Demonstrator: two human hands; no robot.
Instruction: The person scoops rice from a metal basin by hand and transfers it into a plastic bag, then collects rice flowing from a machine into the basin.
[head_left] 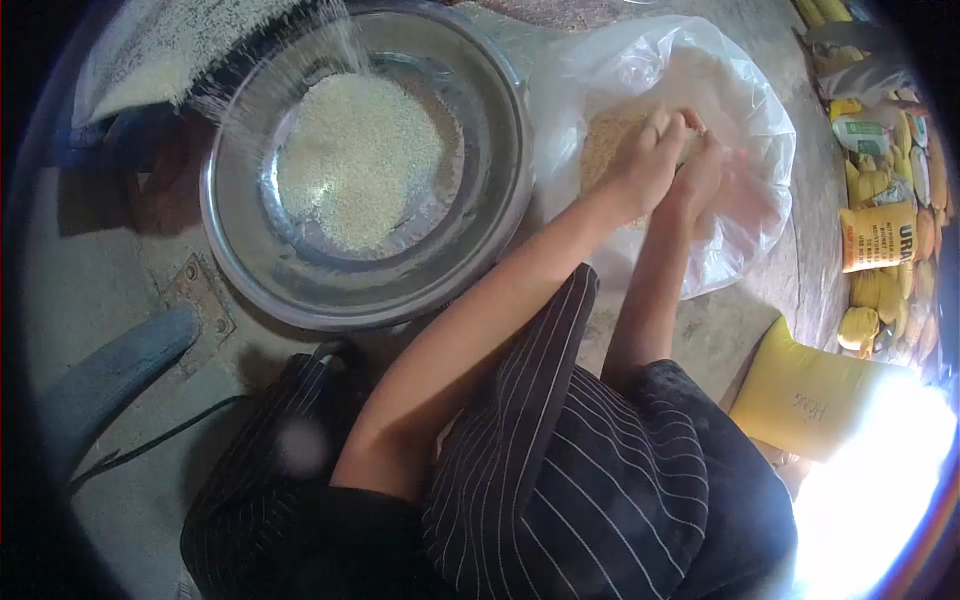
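We reach over the plastic bag [762,200], right of the metal basin [490,195].
Our left hand [645,160] and right hand [700,178] sit together, fingers curled; we cannot tell what they clamp. Pale grain [360,155] lies inside the basin.

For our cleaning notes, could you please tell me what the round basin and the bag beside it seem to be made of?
The round basin looks like smooth, polished metal, perhaps stainless steel: it is silvery grey and carries bright glints. The bag seems to be thin, glossy, translucent plastic, crinkled into shiny folds.
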